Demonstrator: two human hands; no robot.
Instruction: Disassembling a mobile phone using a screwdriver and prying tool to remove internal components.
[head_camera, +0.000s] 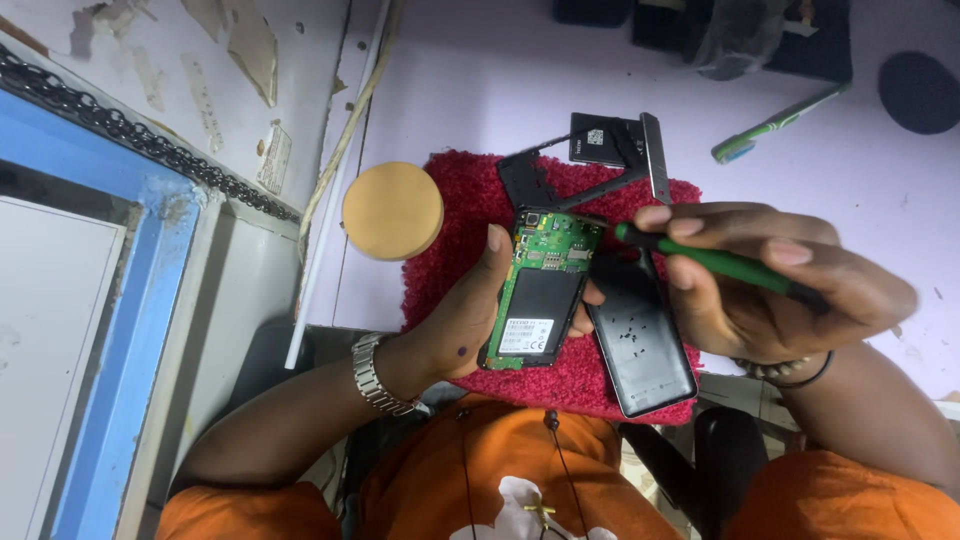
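Head view: opened phone (540, 290) in left hand (465, 320)

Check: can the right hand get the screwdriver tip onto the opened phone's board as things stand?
Probably yes: the right hand holds the green screwdriver beside the exposed green board, back cover off, nothing between; the left hand grips the edges only.

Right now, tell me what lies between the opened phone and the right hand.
In the head view, a black back cover on the red mat, small screws on it.
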